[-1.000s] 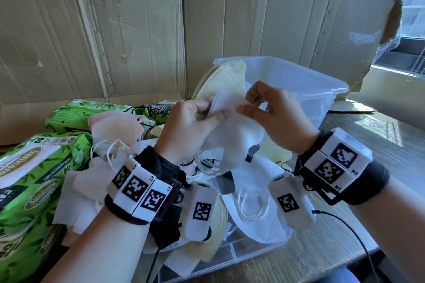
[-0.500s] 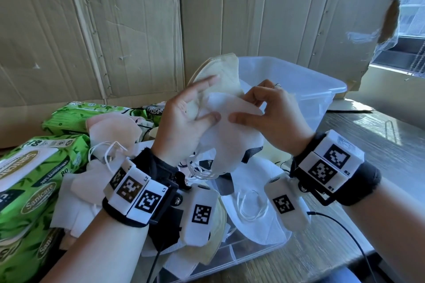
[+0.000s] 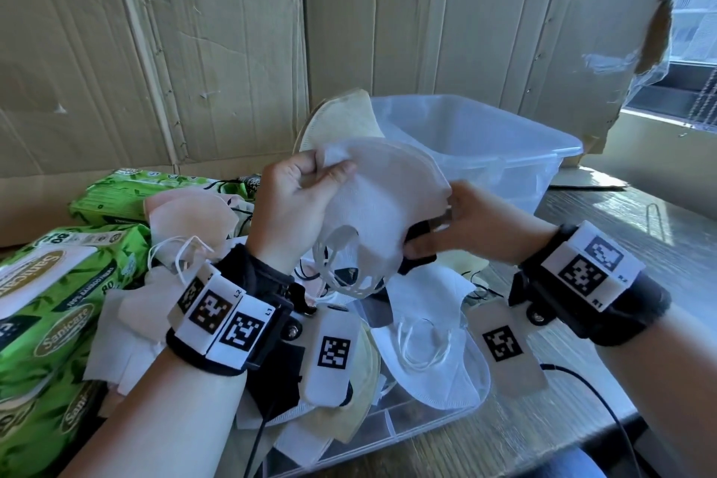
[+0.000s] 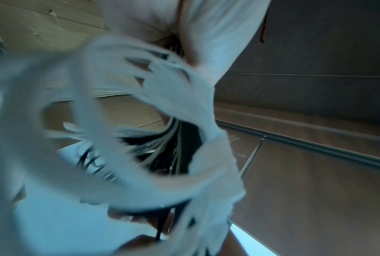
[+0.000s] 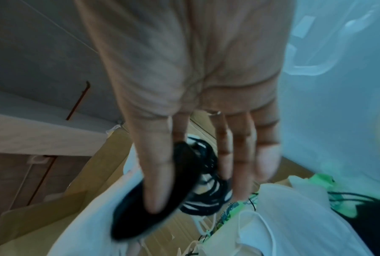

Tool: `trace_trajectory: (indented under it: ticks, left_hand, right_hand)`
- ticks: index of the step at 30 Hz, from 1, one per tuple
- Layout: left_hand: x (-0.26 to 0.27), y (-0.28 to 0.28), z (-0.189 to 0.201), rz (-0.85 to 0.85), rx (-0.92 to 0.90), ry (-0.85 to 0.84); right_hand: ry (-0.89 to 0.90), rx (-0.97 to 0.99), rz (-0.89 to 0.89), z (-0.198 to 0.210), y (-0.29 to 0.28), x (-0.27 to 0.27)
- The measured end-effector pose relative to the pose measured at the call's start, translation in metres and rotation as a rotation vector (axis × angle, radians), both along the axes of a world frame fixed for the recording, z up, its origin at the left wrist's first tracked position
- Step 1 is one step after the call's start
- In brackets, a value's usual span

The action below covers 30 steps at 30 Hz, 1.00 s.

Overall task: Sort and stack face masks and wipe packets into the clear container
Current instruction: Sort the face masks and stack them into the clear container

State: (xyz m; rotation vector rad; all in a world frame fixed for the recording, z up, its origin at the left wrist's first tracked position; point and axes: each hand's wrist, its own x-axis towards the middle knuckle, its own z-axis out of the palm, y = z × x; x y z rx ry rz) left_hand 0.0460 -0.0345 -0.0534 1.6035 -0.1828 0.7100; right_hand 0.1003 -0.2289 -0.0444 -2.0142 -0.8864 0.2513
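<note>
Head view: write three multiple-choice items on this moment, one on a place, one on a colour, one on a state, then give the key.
1. Where do the wipe packets lie?
A. left of the mask pile
B. inside the clear container
C. on the windowsill

2. What colour is the mask held up between the hands?
A. black
B. white
C. green

3. How does the left hand meet that mask?
A. it lies flat on the table
B. it hangs clear of it
C. it pinches the mask's upper edge

Key: 1 A, the green packets sit at the left edge, outside the clear container. 2 B, its fabric is white, with a yellowish mask behind it. 3 C, thumb and fingers close on the upper edge, while the right hand holds the other side.
</note>
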Motion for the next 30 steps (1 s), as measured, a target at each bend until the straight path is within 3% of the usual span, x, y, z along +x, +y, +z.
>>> trace_trajectory:
  ticks: [8,12,16,19,24,30]
  left_hand:
    - [0.005,0.007,-0.002,0.081,-0.026,-0.019]
    - [0.009,0.012,-0.004,0.192,-0.042,-0.003]
    - [0.010,0.018,-0.004,0.441,0.129,-0.080]
    - [0.008,0.018,-0.004,0.453,0.204,-0.102]
    - [0.006,0.009,-0.007,0.280,0.221,-0.024]
    - [-0.005,-0.005,0.000,-0.118,0.153,0.046]
  right_hand:
    - [0.028,0.073,0.000,0.003,-0.005,0.005]
    - [-0.049,0.218,-0.212,0.007,-0.005,0.011]
    - [-0.189,0.399,-0.527,0.015,-0.006,0.025]
    - [-0.224,0.540,-0.595,0.026,-0.008,0.021]
    - [-0.249,0.590,-0.335,0.035,0.002,-0.003]
    - [-0.103,0.381,-0.004,0.015,0.031,-0.013]
